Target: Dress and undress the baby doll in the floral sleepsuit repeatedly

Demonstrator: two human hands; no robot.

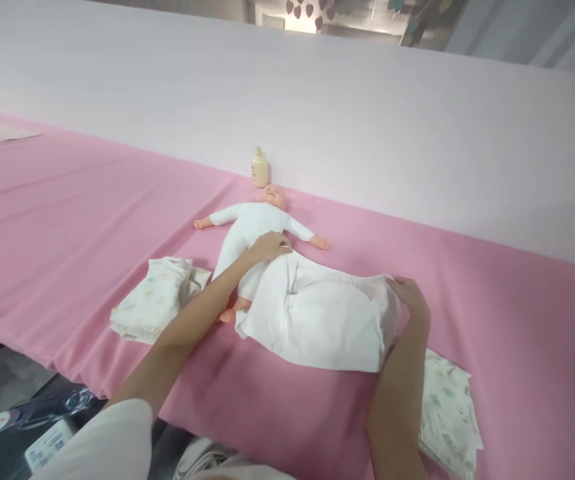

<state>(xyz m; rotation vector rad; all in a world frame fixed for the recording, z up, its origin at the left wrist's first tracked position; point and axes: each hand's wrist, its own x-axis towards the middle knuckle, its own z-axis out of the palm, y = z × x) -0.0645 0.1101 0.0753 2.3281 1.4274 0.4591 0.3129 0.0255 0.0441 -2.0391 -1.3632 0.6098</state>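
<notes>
A baby doll (252,223) in a white bodysuit lies on its back with its arms spread. A white cloth (334,320), perhaps a small garment, stretches between my two hands and covers part of the doll's leg. Over the doll's lower body, my left hand (270,247) is closed on the cloth's upper left edge. Its upper right corner is pinched by my right hand (412,297), with the fingertips partly hidden behind the fabric. One doll foot (227,315) shows beneath my left forearm.
A pink sheet (92,213) covers the table against a white wall. Folded patterned cloths (150,300) lie left of the doll, another printed cloth (447,407) at right. A pump bottle (260,167) stands behind the head. Below the table lies a clear bottle (42,410).
</notes>
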